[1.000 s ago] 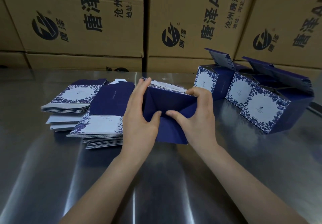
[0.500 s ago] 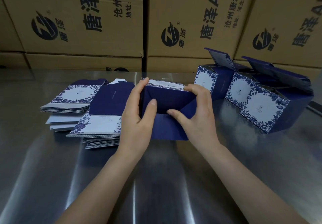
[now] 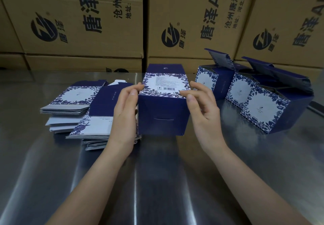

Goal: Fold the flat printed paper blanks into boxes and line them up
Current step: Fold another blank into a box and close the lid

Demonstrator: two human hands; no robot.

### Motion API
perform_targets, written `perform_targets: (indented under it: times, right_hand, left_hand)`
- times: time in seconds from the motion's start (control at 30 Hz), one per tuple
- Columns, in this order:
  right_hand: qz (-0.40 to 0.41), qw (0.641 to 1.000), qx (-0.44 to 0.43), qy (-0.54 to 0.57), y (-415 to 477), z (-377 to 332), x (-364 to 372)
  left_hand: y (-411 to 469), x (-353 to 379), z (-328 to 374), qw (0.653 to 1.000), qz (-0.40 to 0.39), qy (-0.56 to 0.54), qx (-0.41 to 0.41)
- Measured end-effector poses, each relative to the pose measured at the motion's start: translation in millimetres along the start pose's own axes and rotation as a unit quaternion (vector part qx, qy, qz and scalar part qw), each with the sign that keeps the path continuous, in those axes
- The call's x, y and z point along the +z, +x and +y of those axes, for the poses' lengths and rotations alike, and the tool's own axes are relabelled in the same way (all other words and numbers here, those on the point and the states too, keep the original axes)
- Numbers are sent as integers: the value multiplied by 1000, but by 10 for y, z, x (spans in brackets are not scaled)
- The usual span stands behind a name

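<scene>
A dark blue box (image 3: 163, 114) with a white floral panel and a barcode on its upper face is held between my two hands above the steel table (image 3: 140, 181). Its closed bottom with a tuck slot faces me. My left hand (image 3: 125, 112) lies flat against the box's left side, fingers straight. My right hand (image 3: 201, 105) holds the right side, with fingertips curled onto the printed face. Flat printed blanks (image 3: 73, 105) lie in stacks to the left. Three folded boxes (image 3: 252, 98) with open lids stand in a row at the right.
Large brown cardboard cartons (image 3: 87, 23) with black printing form a wall along the table's far edge. A dark object (image 3: 317, 109) shows at the right edge of the table.
The bottom flaps that my thumbs were tucking in are now closed. The box has been turned so its closed bottom faces me and the barcode panel is on top.
</scene>
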State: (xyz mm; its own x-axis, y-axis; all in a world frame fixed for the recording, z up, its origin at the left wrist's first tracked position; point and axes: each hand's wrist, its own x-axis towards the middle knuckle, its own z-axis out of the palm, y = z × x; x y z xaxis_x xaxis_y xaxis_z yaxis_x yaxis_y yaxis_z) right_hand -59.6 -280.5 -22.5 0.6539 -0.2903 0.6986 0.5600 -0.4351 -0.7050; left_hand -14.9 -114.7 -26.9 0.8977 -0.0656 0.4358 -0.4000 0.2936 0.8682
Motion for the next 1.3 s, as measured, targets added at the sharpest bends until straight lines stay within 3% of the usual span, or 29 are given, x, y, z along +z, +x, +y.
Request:
perform_targets:
  times: [0.27,0.53,0.83,1.03,1.3]
  right_hand:
    - [-6,998,45,36,34,72,-47]
    - [-104,994,-8,-16,60,138,-105]
    - [-72,997,-7,34,93,119,-126]
    - [-48,998,2,26,105,82,-156]
    - [-8,996,38,80,123,74,-152]
  left_hand:
    - [10,-29,-68,999,-11,-31,-34]
    - [-29,-19,-26,998,-32,45,16]
    - [-86,14,10,991,-43,101,71]
    - [-85,-6,26,996,-43,68,46]
    - [-63,-27,-5,987,-62,131,70]
